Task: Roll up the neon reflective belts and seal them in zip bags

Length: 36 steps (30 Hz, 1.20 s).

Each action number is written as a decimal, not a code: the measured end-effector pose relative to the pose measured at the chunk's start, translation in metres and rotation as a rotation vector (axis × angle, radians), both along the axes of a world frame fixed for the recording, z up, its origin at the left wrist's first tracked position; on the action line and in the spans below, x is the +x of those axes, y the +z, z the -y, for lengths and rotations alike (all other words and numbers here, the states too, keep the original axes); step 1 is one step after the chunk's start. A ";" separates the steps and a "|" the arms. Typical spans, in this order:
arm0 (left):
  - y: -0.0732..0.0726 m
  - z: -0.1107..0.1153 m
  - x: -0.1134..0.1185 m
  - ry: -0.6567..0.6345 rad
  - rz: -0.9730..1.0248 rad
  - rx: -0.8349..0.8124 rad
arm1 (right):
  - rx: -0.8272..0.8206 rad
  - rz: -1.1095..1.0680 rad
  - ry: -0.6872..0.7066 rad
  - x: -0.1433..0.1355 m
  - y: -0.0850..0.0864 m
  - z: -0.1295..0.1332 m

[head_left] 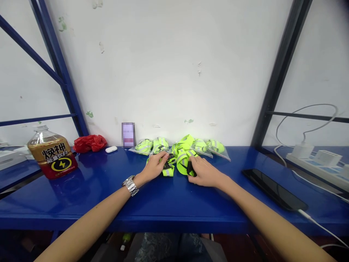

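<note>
Neon yellow reflective straps (182, 160) with grey bands lie loosely heaped at the middle of the blue table. My left hand (156, 166), a metal watch on its wrist, is closed on the left part of the straps, beside some black pieces. On the right side of the heap, my right hand (201, 171) is wrapped round a black buckle (190, 168) on the straps. Behind the hands, along the wall, clear bags with folded yellow straps lie at the left (143, 146) and at the right (216, 146).
On the blue table (174, 207), a large drink bottle (53, 153), red plastic bag (89, 143), white case (111, 149) and upright phone (128, 134) are at left. A black phone (275, 189) with its cable and a white power strip (321, 169) are at right.
</note>
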<state>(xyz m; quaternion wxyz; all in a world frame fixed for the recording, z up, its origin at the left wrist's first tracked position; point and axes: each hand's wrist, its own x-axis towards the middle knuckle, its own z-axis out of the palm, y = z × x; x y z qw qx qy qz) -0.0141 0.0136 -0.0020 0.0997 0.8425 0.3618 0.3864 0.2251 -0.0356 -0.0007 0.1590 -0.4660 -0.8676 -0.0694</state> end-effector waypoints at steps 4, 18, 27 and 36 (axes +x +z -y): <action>-0.002 0.010 0.013 -0.071 -0.051 0.004 | 0.009 -0.073 0.035 -0.007 0.001 -0.003; 0.000 0.013 0.018 -0.227 -0.105 0.000 | 0.074 -0.101 0.076 -0.007 -0.006 -0.010; -0.004 0.013 0.020 -0.214 -0.179 0.022 | 0.074 -0.048 0.094 -0.012 -0.006 -0.009; 0.001 0.032 0.028 -0.080 0.020 -0.150 | -0.060 -0.537 0.208 -0.019 -0.002 -0.009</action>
